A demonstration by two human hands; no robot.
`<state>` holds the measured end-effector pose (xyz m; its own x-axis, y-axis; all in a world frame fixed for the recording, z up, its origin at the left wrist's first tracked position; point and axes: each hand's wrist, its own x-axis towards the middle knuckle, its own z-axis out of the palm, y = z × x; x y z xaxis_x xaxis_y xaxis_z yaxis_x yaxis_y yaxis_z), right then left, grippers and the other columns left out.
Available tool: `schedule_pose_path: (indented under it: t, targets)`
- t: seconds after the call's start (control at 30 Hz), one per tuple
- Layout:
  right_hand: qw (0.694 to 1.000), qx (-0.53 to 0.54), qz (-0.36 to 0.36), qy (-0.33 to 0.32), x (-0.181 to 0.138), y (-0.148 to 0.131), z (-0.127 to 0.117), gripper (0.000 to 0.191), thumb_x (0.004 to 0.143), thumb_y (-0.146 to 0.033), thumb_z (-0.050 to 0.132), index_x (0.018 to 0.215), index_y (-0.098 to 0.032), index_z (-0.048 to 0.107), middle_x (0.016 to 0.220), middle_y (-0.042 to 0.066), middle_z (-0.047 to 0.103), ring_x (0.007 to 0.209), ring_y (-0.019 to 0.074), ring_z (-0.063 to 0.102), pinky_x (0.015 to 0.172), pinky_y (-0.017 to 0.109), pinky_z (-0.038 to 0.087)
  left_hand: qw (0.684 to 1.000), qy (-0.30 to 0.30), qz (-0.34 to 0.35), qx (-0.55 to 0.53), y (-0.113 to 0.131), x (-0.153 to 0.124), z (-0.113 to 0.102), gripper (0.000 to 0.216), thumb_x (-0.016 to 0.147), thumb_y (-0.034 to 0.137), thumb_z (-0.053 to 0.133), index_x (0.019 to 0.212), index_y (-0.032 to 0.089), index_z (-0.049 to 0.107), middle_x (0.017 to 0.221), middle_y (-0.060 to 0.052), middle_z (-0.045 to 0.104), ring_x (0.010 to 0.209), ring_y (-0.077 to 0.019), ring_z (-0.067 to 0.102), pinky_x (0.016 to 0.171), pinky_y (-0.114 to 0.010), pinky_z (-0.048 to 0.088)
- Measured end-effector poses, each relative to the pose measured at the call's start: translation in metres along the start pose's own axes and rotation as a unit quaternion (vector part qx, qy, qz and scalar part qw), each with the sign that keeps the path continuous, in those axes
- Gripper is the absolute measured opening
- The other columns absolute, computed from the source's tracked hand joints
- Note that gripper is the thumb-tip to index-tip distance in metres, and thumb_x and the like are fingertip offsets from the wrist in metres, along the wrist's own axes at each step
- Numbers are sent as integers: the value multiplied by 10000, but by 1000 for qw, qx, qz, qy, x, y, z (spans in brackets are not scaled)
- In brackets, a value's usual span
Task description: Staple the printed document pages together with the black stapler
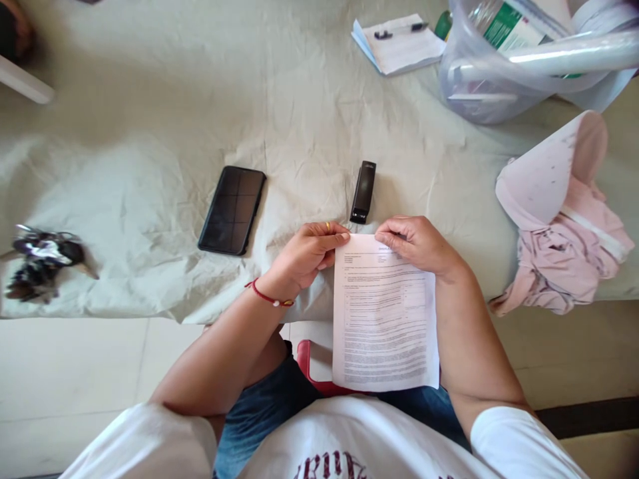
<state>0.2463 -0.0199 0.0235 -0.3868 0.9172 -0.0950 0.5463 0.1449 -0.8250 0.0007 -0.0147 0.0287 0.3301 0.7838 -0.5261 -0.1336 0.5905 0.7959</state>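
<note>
A printed sheet of paper (384,319) hangs over the table's front edge above my lap; whether it is one sheet or several I cannot tell. My left hand (314,249) pinches its top left corner between thumb and fingers. Along the top edge, farther right, my right hand (414,243) grips the paper too. Just beyond both hands a black stapler (364,191) lies on the cloth, touched by neither. A dark phone (232,210) rests face up to the left of my left hand.
A pale cloth (150,219) covers the table. At the back right are a notepad (399,50) with a pen and a clear plastic bag (474,100) of items. A pink cap and fabric (559,219) lie right, a dark shiny bundle (44,259) far left.
</note>
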Motion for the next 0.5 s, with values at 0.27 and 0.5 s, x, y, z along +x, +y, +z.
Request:
schedule_pose_path:
  t: [0.27,0.5]
  targets:
    - [996,90,5,-13,-14,-10,-19,352,992,-540,749,850,-219,781,836,6,746,764,155,640,739,295,464,993,-112,-36,-17,7,-6,-7,192,716,268,868,842,146,789,496,74,490,362,-29,296,423,-234,115]
    - [998,64,21,-12,-14,-7,-17,354,1002,-527,713,867,-208,789,847,14,748,798,166,657,754,300,468,989,-60,43,132,-2,4,-10,267,813,397,816,893,147,771,570,60,457,501,-66,350,492,-234,180]
